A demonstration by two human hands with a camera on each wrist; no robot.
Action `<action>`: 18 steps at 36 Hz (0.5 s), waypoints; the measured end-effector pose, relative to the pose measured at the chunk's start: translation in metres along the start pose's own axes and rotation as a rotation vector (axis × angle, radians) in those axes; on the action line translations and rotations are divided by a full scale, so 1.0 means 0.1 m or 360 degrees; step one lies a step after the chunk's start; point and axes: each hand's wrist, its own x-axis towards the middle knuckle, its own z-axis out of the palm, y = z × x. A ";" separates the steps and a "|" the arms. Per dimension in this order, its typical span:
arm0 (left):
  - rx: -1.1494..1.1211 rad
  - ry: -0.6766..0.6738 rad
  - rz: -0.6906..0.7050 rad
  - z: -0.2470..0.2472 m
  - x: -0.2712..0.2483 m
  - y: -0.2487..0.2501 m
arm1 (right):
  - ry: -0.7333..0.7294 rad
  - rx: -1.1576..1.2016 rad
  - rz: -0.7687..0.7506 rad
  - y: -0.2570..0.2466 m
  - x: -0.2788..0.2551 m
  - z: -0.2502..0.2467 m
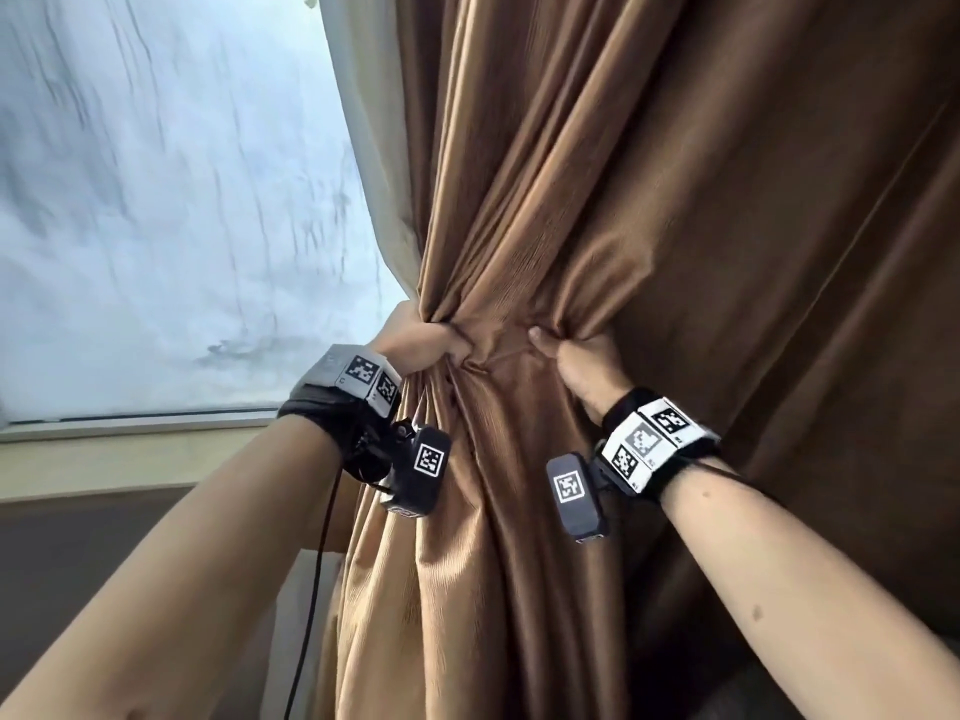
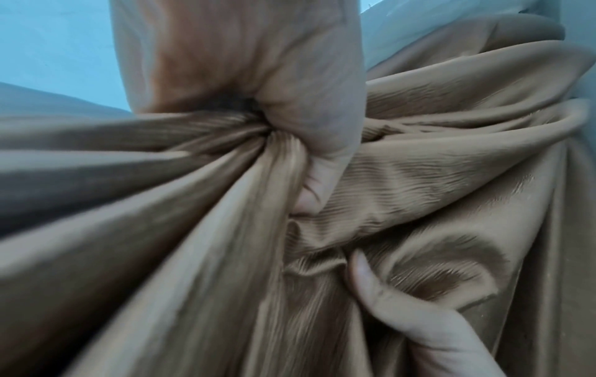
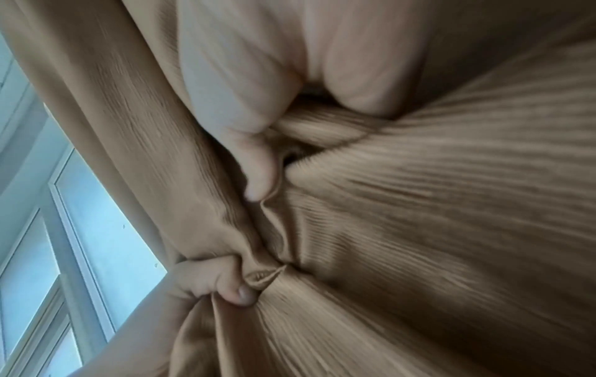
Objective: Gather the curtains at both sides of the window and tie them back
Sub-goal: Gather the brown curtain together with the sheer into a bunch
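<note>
A brown curtain (image 1: pixel 649 226) fills the centre and right of the head view, hanging in deep folds from the top edge to the bottom. At mid-frame the folds pinch inward to a narrow waist where two bare hands hold them.

The left hand (image 1: pixel 421 337) sits at the curtain's left edge, just left of centre, its fingers curled tight round a bunch of cloth. In the left wrist view the folds fan out from that fist like spokes. The right hand (image 1: pixel 582 361) is just beside it to the right, with a short stretch of cloth between them. Its thumb (image 1: pixel 540 339) lies on the front of the cloth and its fingers are tucked out of sight behind a fold, so it grips a second bunch.

Both wrists wear black straps (image 1: pixel 332 413) carrying small boxes (image 1: pixel 649 439) printed with black-and-white square codes. A thin black cable (image 1: pixel 311 605) hangs from the left wrist toward the bottom edge.

A window (image 1: pixel 156 200) with streaked, pale glass fills the upper left, and its sill (image 1: pixel 130 423) runs across the left side.
</note>
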 end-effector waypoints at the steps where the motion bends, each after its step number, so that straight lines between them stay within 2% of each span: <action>1: -0.0010 0.0024 -0.0001 0.01 0.01 -0.01 | 0.0012 -0.0036 -0.0010 -0.01 -0.02 0.00; 3: -0.0031 0.0082 -0.0003 0.03 0.04 -0.04 | -0.0012 -0.0099 0.0009 -0.05 -0.06 0.01; 7: -0.0030 0.0229 -0.0032 0.09 0.04 -0.04 | -0.0195 -0.0117 0.0059 -0.18 -0.22 0.00; 11: 0.0026 0.0388 0.0038 0.18 0.06 -0.06 | -0.0425 -0.0265 0.0024 -0.22 -0.38 -0.03; 18: 0.0078 0.0136 0.0184 0.36 -0.08 -0.05 | -0.0605 -0.0704 0.0054 -0.35 -0.35 0.08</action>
